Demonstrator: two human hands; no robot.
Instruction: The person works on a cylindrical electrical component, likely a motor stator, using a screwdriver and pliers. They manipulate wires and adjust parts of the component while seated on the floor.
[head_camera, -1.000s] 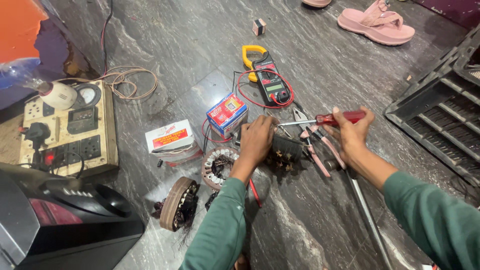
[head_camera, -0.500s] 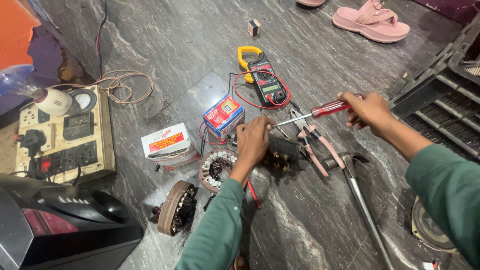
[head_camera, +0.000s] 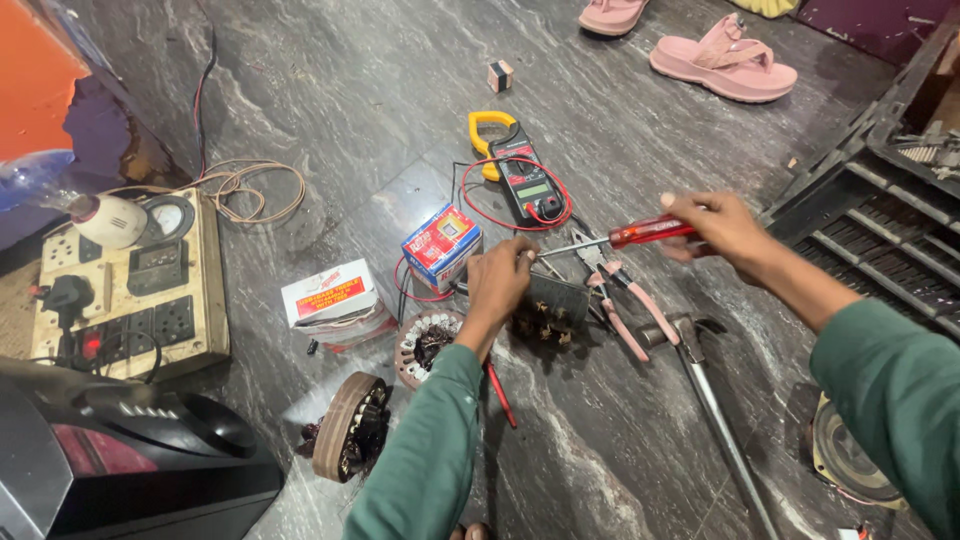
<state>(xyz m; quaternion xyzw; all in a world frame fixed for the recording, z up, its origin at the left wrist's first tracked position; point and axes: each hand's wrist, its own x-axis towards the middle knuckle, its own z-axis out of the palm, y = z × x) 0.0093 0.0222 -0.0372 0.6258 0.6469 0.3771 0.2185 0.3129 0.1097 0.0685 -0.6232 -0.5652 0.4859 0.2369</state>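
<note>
Head view, right hand (head_camera: 722, 228) gripping red-handled screwdriver (head_camera: 650, 232), left hand (head_camera: 500, 280) closed on dark, square part (head_camera: 556, 300)

screwdriver tip (head_camera: 545, 253) (behind left hand (head_camera: 500, 280))

The screwdriver (head_camera: 622, 236) has a translucent red handle and a thin bright metal shaft. It lies nearly level, tilted slightly down toward its tip. The handle sits in the curled fingers of the right hand (head_camera: 715, 228), and the shaft runs from there across to the left hand (head_camera: 500, 280), where its tip meets the fingertips.

The small dark part (head_camera: 545, 305) is a flat grey-black plate with a cluster of brownish terminals or coils along its near edge. It rests on the stone floor just beside and partly under the left hand, on the side toward the right hand, below the screwdriver's shaft. Its finer detail is too small to tell.
</note>
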